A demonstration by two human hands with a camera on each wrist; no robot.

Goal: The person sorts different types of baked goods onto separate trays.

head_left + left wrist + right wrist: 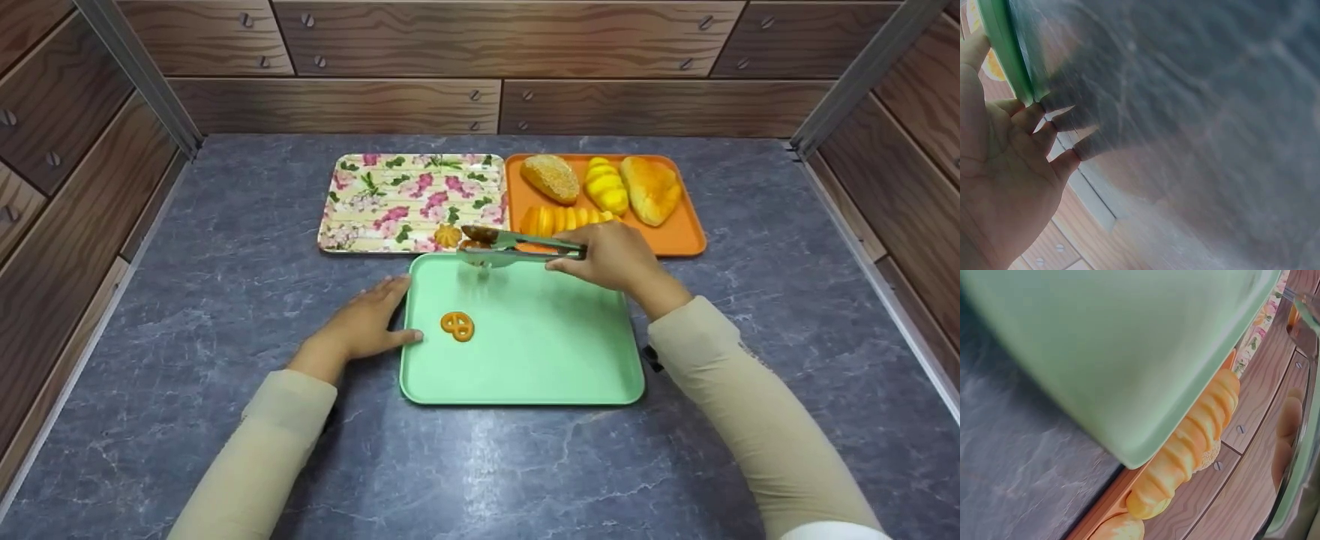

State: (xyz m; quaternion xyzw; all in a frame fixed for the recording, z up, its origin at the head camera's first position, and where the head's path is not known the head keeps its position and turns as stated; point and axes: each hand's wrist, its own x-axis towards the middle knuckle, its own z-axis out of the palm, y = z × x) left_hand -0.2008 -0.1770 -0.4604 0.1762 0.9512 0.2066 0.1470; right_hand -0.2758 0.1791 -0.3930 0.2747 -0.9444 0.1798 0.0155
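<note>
My right hand (611, 255) grips a pair of green-and-metal tongs (525, 246), pointing left over the far rim of the green tray (540, 337). Something brown shows between the tong tips; its kind is unclear. Just beyond, a small ridged golden cookie (448, 235) lies on the floral tray (375, 180). A small pretzel (457, 326) lies on the left part of the green tray. My left hand (367, 319) rests at this tray's left edge, thumb over the rim and fingers extended along the outside. In the left wrist view, the fingertips (1067, 163) touch the table.
An orange tray (694, 240) behind on the right holds a sesame bun (551, 178), a yellow roll (606, 186), a golden bread (651, 191) and a ridged loaf (1185, 444). Wood-patterned walls (390, 37) enclose the grey marbled table (225, 225).
</note>
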